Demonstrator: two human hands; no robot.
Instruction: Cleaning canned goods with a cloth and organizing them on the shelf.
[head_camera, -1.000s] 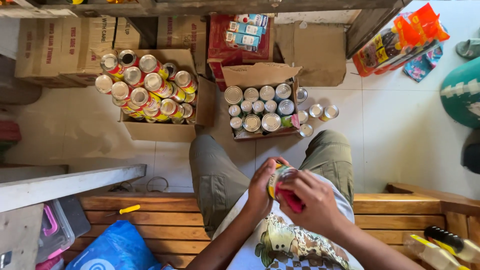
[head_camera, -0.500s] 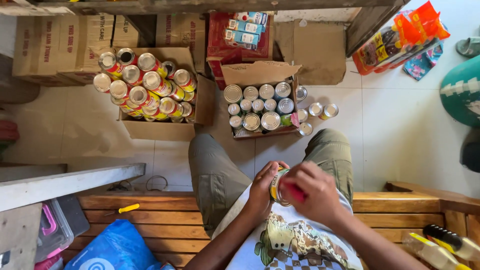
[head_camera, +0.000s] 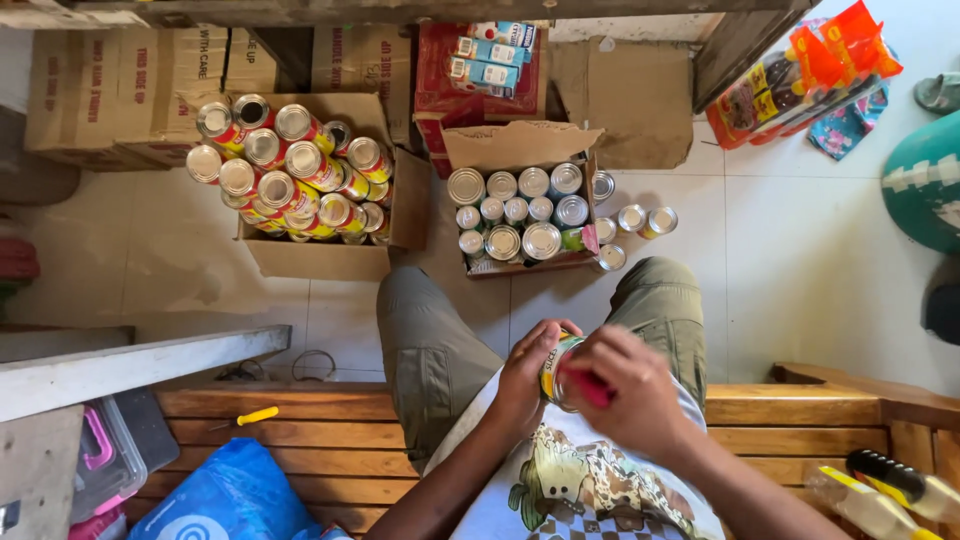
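Can (head_camera: 556, 368) gripped by left hand (head_camera: 527, 385); right hand (head_camera: 625, 385) seemingly clasps red tool (head_camera: 590, 388).

Pale floor tiles (head_camera: 800, 250) are catching bright daylight across the frame's right and centre. A slatted wooden bench (head_camera: 330, 440) is running along the bottom, a grey plank (head_camera: 140, 360) jutting in at left.
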